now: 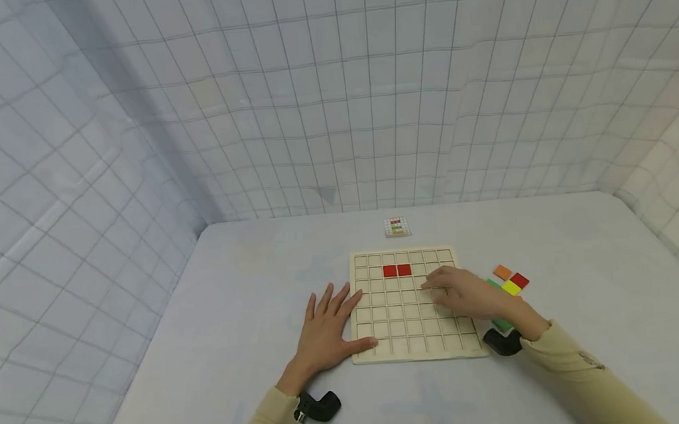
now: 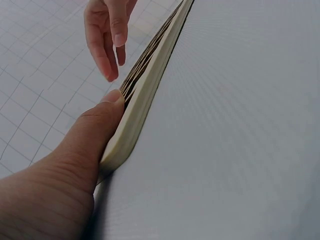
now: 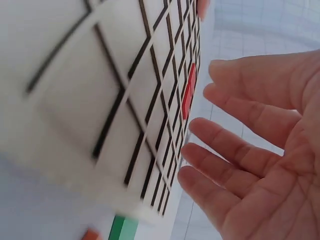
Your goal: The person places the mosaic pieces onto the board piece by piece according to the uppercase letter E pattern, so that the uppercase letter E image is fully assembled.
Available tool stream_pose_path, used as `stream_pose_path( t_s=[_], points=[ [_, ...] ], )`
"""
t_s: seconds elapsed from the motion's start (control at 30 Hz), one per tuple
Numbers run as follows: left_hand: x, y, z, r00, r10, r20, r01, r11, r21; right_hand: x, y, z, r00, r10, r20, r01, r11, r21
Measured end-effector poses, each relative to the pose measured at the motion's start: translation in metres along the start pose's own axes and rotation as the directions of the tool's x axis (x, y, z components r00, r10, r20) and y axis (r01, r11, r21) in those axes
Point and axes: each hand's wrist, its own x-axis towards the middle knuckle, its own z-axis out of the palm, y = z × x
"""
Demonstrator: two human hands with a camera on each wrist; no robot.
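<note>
Red square flat tiles sit near the far edge of our cream gridded board; we best steady its left edge with our spread left hand, our empty, loose-fingered right hand clear of them.

Recorded cream board in square-grid pattern and paired tiles in solid red. Noted loose tiles in orange, red, yellow, green. Observed pale backdrop checked in grey.
</note>
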Motion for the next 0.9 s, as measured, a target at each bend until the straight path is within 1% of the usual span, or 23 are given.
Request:
stream_pose_path(
  t_s=[0.13, 0.2, 0.23, 0.3, 0.4, 0.6, 0.67, 0.77, 0.83, 0.9],
  points=[
    [-0.003, 0.001, 0.001, 1.000, -0.004, 0.001, 0.004, 1.000, 0.000, -0.022, 0.006, -0.005, 0.997, 0.027, -0.077, -0.027, 1.000, 0.013],
    [-0.004, 0.000, 0.001, 1.000, -0.006, 0.003, 0.006, 1.000, 0.003, -0.031, 0.012, -0.008, 0.990, 0.066, -0.123, -0.065, 0.998, 0.012],
    [-0.003, 0.000, 0.001, 1.000, -0.005, 0.002, 0.005, 1.000, 0.002, -0.035, 0.014, -0.009, 0.985, 0.098, -0.142, -0.097, 0.995, 0.016],
    [-0.003, 0.000, 0.000, 1.000, -0.004, 0.000, 0.004, 1.000, 0.004, -0.043, 0.019, -0.014, 0.971, 0.164, -0.175, -0.163, 0.986, 0.019],
    [-0.001, 0.000, 0.000, 1.000, 0.000, -0.004, 0.000, 1.000, 0.001, -0.052, 0.026, -0.020, 0.941, 0.259, -0.216, -0.266, 0.964, -0.004],
    [-0.001, 0.000, -0.001, 1.000, -0.005, -0.002, 0.005, 1.000, -0.002, -0.068, 0.041, -0.030, 0.886, 0.364, -0.287, -0.402, 0.911, -0.086],
    [-0.001, 0.001, -0.002, 1.000, -0.006, 0.002, 0.006, 1.000, -0.007, -0.072, 0.044, -0.034, 0.868, 0.399, -0.296, -0.444, 0.890, -0.103],
    [-0.001, 0.001, -0.002, 1.000, -0.007, 0.013, 0.007, 1.000, -0.007, -0.079, 0.048, -0.038, 0.845, 0.451, -0.289, -0.496, 0.862, -0.105],
    [-0.001, 0.001, -0.001, 1.000, -0.009, 0.014, 0.009, 1.000, -0.010, -0.083, 0.051, -0.039, 0.833, 0.477, -0.278, -0.518, 0.850, -0.094],
    [-0.001, 0.001, 0.000, 1.000, -0.011, 0.011, 0.011, 1.000, -0.004, -0.085, 0.053, -0.041, 0.827, 0.495, -0.266, -0.531, 0.843, -0.083]
  ],
)
